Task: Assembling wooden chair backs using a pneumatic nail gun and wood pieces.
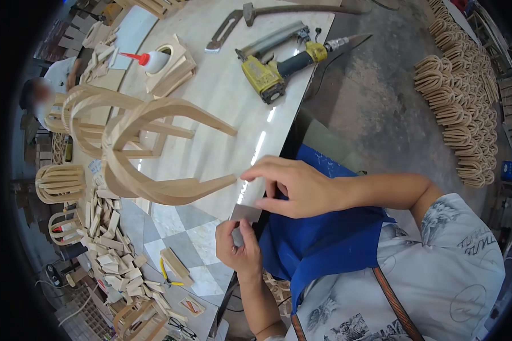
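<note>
Steel blade [246, 212] in left hand [239, 250], right hand [293, 184] at table edge [279, 153]

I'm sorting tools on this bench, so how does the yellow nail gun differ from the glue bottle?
The nail gun is yellow and dark, large and angular, lying right of centre. The glue bottle is white with a red nozzle, small and rounded, lying farther left by wooden blocks. Both lie on the pale worktop, untouched by hands.

We see bent chair frame [148, 153]: bare pale wood, smooth, matt. Scraper blade [249, 200]: flat grey metal, shiny. Tabletop [222, 91]: glossy, stone-like. Nail gun [276, 65]: yellow plastic, dull metal. Apron [324, 233]: blue cloth. Floor [381, 102]: rough grey.
</note>
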`<state>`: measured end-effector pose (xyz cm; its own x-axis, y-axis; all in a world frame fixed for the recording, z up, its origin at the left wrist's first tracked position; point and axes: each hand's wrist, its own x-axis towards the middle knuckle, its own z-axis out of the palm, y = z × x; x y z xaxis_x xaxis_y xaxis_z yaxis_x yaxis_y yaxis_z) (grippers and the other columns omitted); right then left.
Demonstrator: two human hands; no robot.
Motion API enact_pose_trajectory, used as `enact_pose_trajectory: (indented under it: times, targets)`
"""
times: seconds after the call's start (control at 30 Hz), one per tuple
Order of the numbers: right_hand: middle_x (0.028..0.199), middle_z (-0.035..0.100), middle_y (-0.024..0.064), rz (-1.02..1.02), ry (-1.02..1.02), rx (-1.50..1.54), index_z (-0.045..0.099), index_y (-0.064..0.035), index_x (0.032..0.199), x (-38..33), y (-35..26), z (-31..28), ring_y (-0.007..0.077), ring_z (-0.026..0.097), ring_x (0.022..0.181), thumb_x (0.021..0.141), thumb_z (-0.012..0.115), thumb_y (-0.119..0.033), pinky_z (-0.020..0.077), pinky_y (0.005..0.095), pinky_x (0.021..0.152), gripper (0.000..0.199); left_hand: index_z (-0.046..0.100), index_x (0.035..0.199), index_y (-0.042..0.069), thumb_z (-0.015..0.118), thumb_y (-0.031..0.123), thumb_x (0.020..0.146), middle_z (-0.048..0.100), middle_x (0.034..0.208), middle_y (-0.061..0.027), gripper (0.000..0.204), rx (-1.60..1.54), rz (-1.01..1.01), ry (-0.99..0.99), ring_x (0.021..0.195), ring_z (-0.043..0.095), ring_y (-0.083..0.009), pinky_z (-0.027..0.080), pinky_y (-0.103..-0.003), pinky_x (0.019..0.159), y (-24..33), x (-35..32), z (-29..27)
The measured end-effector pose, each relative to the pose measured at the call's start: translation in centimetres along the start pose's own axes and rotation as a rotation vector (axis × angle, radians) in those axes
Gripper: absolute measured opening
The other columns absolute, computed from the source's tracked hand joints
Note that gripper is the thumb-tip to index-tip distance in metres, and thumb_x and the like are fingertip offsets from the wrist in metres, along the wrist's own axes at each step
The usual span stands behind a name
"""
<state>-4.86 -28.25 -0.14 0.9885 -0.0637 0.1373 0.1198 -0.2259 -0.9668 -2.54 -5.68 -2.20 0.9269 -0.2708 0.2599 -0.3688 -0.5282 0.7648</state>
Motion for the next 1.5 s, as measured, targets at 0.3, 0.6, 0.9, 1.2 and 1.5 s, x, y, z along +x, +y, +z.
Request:
enact_pose_trajectory:
  times: [0.3,0.6,0.9,1.2,1.5]
  targets:
    - [0.106,0.071,0.0106,0.151,-0.257,0.076,0.067,-0.0034,0.116,0.8,1.0,-2.2,0.0241,0.074,0.083,0.099,0.07,-0.011,0.0583,0.035,0.07,0.019,0.07,0.109,-0.005,0.067,0.002,0.102,0.072,0.097,-0.0103,0.011,-0.137,0.108,-0.106,0.092,0.066,-0.0171,0.051,-0.03,0.088,0.7,1.7,2.9]
    - [0.107,0.066,0.0073,-0.473,-0.163,-0.751,0.066,-0.0052,0.107,6.7,4.3,-3.9,0.0263,0.07,0.096,0.088,0.066,-0.007,0.0613,0.0382,0.074,0.019,0.058,0.135,-0.001,0.079,0.0,0.091,0.057,0.139,-0.0149,0.05,-0.078,-0.134,-0.036,0.102,0.06,-0.0191,0.052,-0.032,0.087,-0.5,5.5,3.2]
    - [0.093,0.063,0.0043,-0.564,-0.181,-0.644,0.069,-0.0042,0.095,8.7,6.0,-2.1,0.0221,0.068,0.099,0.083,0.07,-0.008,0.0618,0.0365,0.074,0.012,0.062,0.134,-0.003,0.075,-0.003,0.096,0.066,0.125,-0.0132,0.04,-0.253,-0.129,-0.2,0.111,0.065,-0.0188,0.053,-0.031,0.099,-3.8,6.8,3.8]
    - [0.091,0.063,0.0034,-0.578,-0.177,-0.629,0.071,-0.005,0.092,9.1,6.2,-1.5,0.0217,0.069,0.095,0.082,0.072,-0.01,0.0616,0.0357,0.075,0.011,0.06,0.132,-0.004,0.073,-0.008,0.095,0.063,0.128,-0.0136,0.039,-0.268,-0.102,-0.201,0.113,0.065,-0.019,0.054,-0.031,0.097,-3.2,7.1,4.1]
    - [0.091,0.063,0.0038,-0.579,-0.179,-0.629,0.071,-0.0046,0.094,9.2,6.4,-1.4,0.0224,0.068,0.094,0.082,0.071,-0.011,0.0609,0.036,0.077,0.013,0.058,0.134,-0.005,0.071,-0.004,0.099,0.065,0.127,-0.0146,0.037,-0.252,-0.051,-0.241,0.117,0.064,-0.0196,0.051,-0.032,0.103,-3.6,7.1,3.8]
